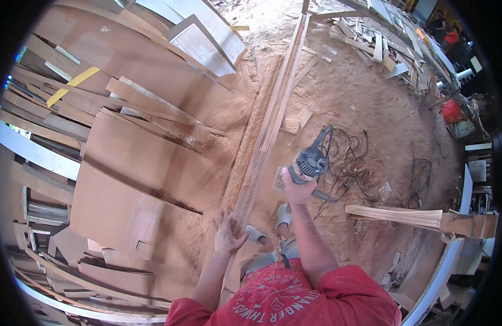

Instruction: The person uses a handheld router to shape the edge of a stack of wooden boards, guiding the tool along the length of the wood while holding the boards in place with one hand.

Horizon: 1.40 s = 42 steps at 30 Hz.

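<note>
My right hand [298, 191] is closed around a dark corded power tool [310, 161]. The tool is held up just to the right of a long bundle of narrow wooden strips [268, 130]; its exact kind is hard to make out. My left hand [227, 237] lies on the near end of those strips, fingers stretched out and thumb apart. The strips run from beside my left hand to the far end of the floor, with a sawdust-coated ledge [250, 142] along their left side. Beyond the tool, a tangled black cable [348, 157] lies on the ground.
Large brown panels [118, 204] and boards lean on the left. A sheaf of thin strips [395, 214] juts in from the right. Scrap wood [381, 49] is heaped at the far right, near a red bucket [453, 111]. Sawdust covers the floor [381, 119]. Another person [439, 24] is far off.
</note>
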{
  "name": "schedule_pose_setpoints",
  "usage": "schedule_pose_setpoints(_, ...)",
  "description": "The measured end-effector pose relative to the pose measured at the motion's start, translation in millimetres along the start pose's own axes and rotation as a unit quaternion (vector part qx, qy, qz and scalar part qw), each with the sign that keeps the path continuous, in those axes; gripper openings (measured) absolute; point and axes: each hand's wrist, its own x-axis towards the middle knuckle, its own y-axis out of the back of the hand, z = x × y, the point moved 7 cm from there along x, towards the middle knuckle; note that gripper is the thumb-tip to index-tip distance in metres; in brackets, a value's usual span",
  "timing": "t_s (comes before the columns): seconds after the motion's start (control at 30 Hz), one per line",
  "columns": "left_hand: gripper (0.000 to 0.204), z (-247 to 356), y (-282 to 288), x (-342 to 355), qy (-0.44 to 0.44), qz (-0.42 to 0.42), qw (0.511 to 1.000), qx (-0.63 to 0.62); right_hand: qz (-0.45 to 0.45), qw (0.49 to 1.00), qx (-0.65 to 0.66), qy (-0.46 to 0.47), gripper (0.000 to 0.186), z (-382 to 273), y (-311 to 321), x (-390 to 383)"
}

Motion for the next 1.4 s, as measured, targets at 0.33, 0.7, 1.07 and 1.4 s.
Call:
schedule_pose_setpoints(0.33,0.101,-25,2,-7,-0.019,0.076,0.995,0.066,-0.092,0.993,0.042,-0.064,0.03,-10,-117,-40)
schedule_pose_setpoints(0.7,0.1,-32,-4,-8,-0.042,0.081,0.992,0.086,-0.088,0.996,-0.028,-0.013,0.056,8,-141,-75)
schedule_pose_setpoints(1.07,0.098,-27,1,-10,-0.053,0.087,0.992,0.068,-0.045,0.995,-0.023,0.084,0.04,-4,-142,-59)
schedule_pose_setpoints(1.4,0.097,-29,-1,-8,-0.046,0.074,0.994,0.071,-0.029,0.996,-0.05,0.063,0.058,-6,-165,0)
